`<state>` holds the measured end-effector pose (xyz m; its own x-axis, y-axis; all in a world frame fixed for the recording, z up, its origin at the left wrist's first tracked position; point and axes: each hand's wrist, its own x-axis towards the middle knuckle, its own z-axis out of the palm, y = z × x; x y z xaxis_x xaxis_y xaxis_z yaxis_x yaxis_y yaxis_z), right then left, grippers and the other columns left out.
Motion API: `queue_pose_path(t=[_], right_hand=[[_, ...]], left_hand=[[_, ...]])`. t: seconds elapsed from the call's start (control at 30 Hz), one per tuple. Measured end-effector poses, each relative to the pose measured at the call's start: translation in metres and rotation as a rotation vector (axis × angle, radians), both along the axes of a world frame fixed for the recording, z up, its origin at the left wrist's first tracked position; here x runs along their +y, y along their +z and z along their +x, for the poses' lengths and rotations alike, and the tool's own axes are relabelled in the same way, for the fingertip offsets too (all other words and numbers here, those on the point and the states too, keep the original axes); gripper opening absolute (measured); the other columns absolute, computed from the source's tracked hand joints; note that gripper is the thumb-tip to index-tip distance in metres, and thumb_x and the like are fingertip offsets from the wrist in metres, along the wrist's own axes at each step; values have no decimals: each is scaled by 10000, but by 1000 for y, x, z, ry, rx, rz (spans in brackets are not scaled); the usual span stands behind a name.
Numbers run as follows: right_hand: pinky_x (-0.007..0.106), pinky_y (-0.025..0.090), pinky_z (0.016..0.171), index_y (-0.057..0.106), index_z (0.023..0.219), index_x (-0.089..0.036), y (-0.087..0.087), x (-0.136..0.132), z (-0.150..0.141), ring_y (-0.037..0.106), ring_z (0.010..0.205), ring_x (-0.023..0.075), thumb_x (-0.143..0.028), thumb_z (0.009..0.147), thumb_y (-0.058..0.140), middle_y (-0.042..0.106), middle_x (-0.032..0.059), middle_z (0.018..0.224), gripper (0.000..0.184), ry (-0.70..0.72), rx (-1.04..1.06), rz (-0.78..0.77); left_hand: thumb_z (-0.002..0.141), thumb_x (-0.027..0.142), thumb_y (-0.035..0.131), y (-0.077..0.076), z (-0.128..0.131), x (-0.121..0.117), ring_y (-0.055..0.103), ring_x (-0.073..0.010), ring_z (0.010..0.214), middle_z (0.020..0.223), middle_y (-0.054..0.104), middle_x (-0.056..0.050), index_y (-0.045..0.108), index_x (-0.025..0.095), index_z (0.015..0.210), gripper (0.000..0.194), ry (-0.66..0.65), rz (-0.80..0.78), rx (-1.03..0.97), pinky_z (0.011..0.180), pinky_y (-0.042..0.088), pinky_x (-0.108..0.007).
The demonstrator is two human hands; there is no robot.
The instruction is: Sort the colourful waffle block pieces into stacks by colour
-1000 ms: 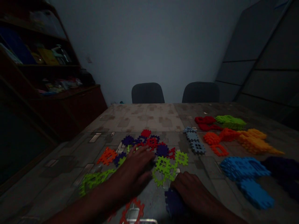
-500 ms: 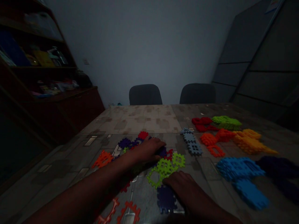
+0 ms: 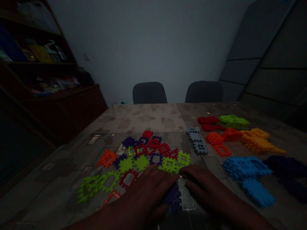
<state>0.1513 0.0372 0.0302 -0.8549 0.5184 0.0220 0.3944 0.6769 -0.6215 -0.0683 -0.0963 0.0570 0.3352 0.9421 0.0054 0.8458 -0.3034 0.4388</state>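
Observation:
My left hand [image 3: 153, 191] is closed around dark purple interlocking plastic tiles [image 3: 174, 199] near the front of the table, fingers over the top and thumb at the near side. Its palm hides part of them, so I cannot tell how many it grips. To the right, my right hand [image 3: 203, 185] hovers with bent fingers apart from its thumb, nothing visible between them. Its fingertips are close to a lime green window tile [image 3: 168, 164]. Beyond both hands spread loose tiles: red ones [image 3: 153, 143], a purple frame [image 3: 156, 159] and a lime green square [image 3: 125, 165].
Sorted tile piles stand on the right: grey-blue [image 3: 195, 137], red [image 3: 208, 120], lime green [image 3: 233, 120], orange [image 3: 215, 139], yellow [image 3: 256, 140], blue [image 3: 247, 167] and dark purple [image 3: 285, 169]. An orange tile [image 3: 107, 158] lies at left. Two chairs [image 3: 149, 92] stand behind the table [image 3: 148, 116].
My left hand has come back from the scattered tiles toward me, down onto the purple tiles. My right hand has let go of the purple tile and shifted slightly right and away from me.

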Motion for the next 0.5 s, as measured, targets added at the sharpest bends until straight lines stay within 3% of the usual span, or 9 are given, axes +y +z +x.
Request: queue_pose_path(t=[0.2,0.4,0.5], right_hand=[[428,523,930,690,1123,-210,7,-5,-4,666,1030,261,-221,961,441,729,109,1121,297,-35,12,31],[411,525,895,693,1023,-216,-4,-1,-5,667,964,243,-233,988,417,734,98,1058,278,-26,28,39],[432,525,916,685,1068,-228,-8,-1,-3,662,1001,255,-229,981,425,730,102,1099,274,-39,42,49]], left_hand=[[746,167,801,-24,5,2,507,-290,1287,1455,538,-57,208,333,1520,989,-43,31,-8,1212,212,-573],[704,280,858,-31,11,10,548,-337,1129,1267,617,-107,305,260,1471,946,-21,74,123,1084,353,-599],[724,340,854,-35,16,13,574,-328,1040,1161,640,-115,352,216,1435,880,-45,107,196,1012,422,-576]])
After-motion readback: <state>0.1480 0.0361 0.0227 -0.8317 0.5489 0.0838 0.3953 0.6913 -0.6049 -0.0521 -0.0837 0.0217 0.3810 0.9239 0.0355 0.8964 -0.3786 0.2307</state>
